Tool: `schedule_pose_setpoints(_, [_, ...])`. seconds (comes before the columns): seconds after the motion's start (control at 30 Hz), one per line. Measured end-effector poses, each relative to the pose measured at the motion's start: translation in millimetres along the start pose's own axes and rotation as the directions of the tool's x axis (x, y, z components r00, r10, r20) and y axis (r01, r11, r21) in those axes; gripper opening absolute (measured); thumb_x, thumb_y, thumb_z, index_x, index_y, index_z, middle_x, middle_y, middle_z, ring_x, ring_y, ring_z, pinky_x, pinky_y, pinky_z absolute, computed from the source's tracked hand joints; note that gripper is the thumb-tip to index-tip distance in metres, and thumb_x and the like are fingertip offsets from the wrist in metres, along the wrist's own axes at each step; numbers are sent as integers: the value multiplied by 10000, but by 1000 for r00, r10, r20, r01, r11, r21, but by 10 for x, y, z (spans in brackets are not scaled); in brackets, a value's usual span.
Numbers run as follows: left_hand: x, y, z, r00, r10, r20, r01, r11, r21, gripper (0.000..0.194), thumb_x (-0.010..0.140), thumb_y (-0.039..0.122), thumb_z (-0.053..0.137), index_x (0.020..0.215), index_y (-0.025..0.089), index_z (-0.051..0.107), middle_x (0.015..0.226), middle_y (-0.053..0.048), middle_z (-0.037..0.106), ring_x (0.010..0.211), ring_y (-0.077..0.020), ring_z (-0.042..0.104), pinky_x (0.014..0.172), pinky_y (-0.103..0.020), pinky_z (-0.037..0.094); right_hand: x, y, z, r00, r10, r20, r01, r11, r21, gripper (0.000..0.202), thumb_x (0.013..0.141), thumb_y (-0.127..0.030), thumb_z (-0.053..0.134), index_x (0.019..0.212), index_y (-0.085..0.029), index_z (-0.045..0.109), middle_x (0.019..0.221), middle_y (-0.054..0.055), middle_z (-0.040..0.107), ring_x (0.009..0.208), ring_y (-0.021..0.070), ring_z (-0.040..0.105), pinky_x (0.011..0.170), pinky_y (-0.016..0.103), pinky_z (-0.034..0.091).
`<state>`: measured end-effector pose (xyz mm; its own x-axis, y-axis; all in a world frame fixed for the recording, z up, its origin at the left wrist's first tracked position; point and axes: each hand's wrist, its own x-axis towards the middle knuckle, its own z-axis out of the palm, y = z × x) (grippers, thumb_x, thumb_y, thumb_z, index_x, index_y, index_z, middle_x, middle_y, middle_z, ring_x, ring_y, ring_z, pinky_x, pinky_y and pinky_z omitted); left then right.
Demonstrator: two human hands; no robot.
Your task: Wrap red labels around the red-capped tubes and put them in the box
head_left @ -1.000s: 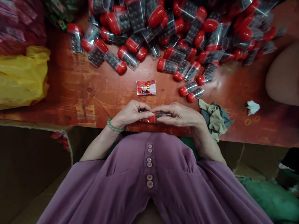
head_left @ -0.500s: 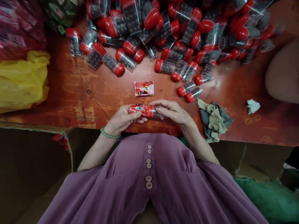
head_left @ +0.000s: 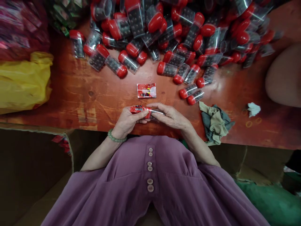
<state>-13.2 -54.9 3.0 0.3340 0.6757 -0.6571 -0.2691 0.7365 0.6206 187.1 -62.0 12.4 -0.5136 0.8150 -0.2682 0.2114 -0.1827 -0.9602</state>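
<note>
Near the front edge of the table, both my hands hold one clear tube of dark balls with a red cap. My left hand, with a green bead bracelet above it, is closed round the cap end and a red printed wrapper there. Whether the wrapper is joined to the tube I cannot tell. The fingers of my right hand wrap the clear end and hide part of it. Just beyond them a flat red printed card lies on the wood.
Many similar red-capped tubes are heaped along the back. A yellow plastic bag and a pink bag stand at the left. Crumpled cloths, white tissue and rubber bands lie at the right. Open cardboard boxes sit below the table.
My hands have come closer together on the tube. My left hand has slid right toward the cap, and the tube and wrapper have turned slightly. The card lies where it was.
</note>
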Motion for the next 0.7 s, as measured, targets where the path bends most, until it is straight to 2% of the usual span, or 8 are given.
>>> schedule_pose_setpoints(0.13, [-7,-27,31,989,132,-73,-146,959,-242,389,578,393,925,863,181,766,785,-12,754,695,-126,691,697,-241,587,20,25,171,992,-28,-127,41,994,100,370,993,-359,511,1332,-220,563,1290,62,669,1138,180,649,996,364,526])
schedule_pose_setpoints(0.23, [-35,-40,82,984,169,-62,-180,914,-364,365,601,422,908,855,200,768,886,-29,767,822,-156,701,833,-290,571,47,75,289,978,-65,-197,87,991,104,384,986,-367,522,1345,-236,553,1297,66,671,1111,173,665,988,364,541])
schedule_pose_setpoints(0.43, [5,-46,145,977,181,-110,-208,917,-339,246,635,353,891,778,197,765,819,-12,759,784,-136,681,862,-285,538,121,113,362,939,-189,-287,163,980,-110,393,987,-324,522,1372,-242,514,1325,85,663,1129,181,679,991,361,558])
schedule_pose_setpoints(0.6, [88,-42,142,978,144,-150,-189,919,-347,280,554,292,919,755,196,751,794,5,751,749,-122,672,830,-264,533,133,130,357,894,-380,-237,273,882,-384,478,987,-262,521,1452,-242,408,1381,110,630,1222,203,649,1034,380,555])
schedule_pose_setpoints(0.7, [118,-37,154,979,142,-147,-186,919,-349,306,532,294,930,755,191,748,788,3,750,735,-130,674,806,-272,545,144,155,365,890,-396,-227,277,864,-420,503,996,-270,504,1478,-241,366,1385,118,625,1232,210,646,1035,397,561])
